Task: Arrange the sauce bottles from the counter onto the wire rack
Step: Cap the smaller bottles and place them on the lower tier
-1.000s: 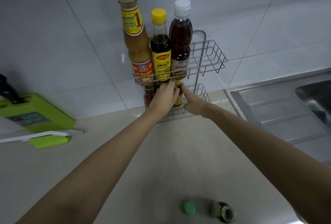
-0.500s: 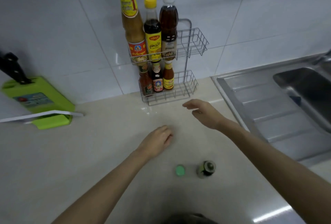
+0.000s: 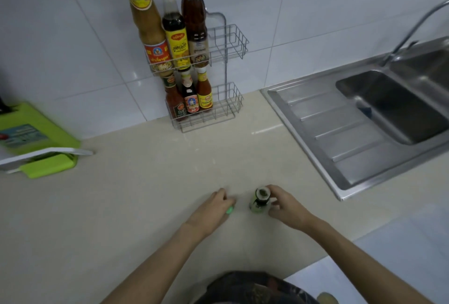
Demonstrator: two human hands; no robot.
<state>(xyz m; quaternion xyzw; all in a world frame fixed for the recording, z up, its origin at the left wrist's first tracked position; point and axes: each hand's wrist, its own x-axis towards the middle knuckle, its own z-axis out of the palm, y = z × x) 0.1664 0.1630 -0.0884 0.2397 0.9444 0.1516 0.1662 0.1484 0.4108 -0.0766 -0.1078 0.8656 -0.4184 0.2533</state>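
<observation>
A two-tier wire rack stands against the tiled wall. Its upper tier holds three tall bottles: a tan sauce bottle, a dark bottle with a yellow cap and a brown bottle with a white cap. Three small bottles fill the left of the lower tier. Near the counter's front edge, my right hand grips a small open-topped jar with a green label. My left hand covers a green cap lying on the counter, fingers curled over it.
A steel sink with a draining board and a tap sits to the right. A green knife block with a white board leaning on it stands at the left edge. The beige counter runs between them.
Both hands drew back from the rack's lower tier to the counter front. My right hand closed on the small jar and my left hand came down on the green cap.
</observation>
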